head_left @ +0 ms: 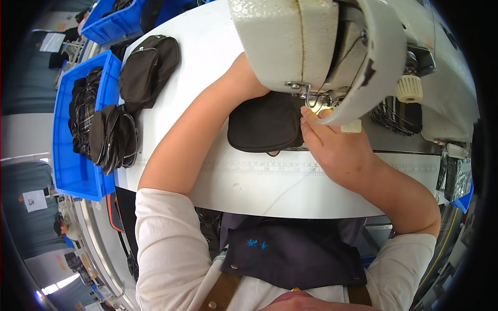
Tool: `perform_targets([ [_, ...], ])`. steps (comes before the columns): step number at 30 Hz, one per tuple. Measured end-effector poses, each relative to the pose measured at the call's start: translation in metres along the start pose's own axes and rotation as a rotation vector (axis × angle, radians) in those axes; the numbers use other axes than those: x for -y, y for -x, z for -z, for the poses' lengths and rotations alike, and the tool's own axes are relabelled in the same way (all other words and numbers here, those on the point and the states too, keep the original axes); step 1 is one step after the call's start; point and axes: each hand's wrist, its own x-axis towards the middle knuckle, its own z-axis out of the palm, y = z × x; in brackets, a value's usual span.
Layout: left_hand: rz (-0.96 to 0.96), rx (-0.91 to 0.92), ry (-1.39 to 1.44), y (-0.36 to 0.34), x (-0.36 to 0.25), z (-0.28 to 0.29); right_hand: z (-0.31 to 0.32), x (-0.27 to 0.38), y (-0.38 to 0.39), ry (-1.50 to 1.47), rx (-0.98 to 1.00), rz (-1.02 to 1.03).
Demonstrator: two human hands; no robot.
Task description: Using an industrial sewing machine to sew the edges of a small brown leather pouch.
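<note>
White worktable (218, 41) under sewing machine (290, 41); right hand (332, 145) pinching dark pouch (264, 124), left grip hidden, blue bin (78, 176) alongside.

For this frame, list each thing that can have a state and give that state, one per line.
dark pouch: flat on the table, one edge under the sewing machine head
sewing machine: head over the pouch
left hand: hidden behind the machine head
right hand: fingers pressing the pouch's right edge
blue bin: holding dark fabric pieces
finished pouches: piled on the table
</note>
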Motion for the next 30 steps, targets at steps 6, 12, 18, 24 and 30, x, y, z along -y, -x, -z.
perform_targets([
  [6,0.185,-0.027,0.066,0.01,-0.017,0.019,-0.002,0.001,0.008,-0.017,-0.004,-0.071],
  [12,-0.051,0.081,0.188,0.057,-0.065,0.031,0.002,-0.004,0.006,-0.144,-0.109,-0.125],
  [18,0.036,0.1,0.223,0.059,-0.066,0.024,0.006,0.001,0.008,-0.202,-0.093,-0.137],
  [24,0.098,0.089,0.321,0.063,-0.058,0.025,0.007,0.004,0.005,-0.262,-0.053,-0.142],
  [30,0.037,0.066,0.263,0.065,-0.061,0.02,0.008,0.004,0.006,-0.278,-0.024,-0.126],
])
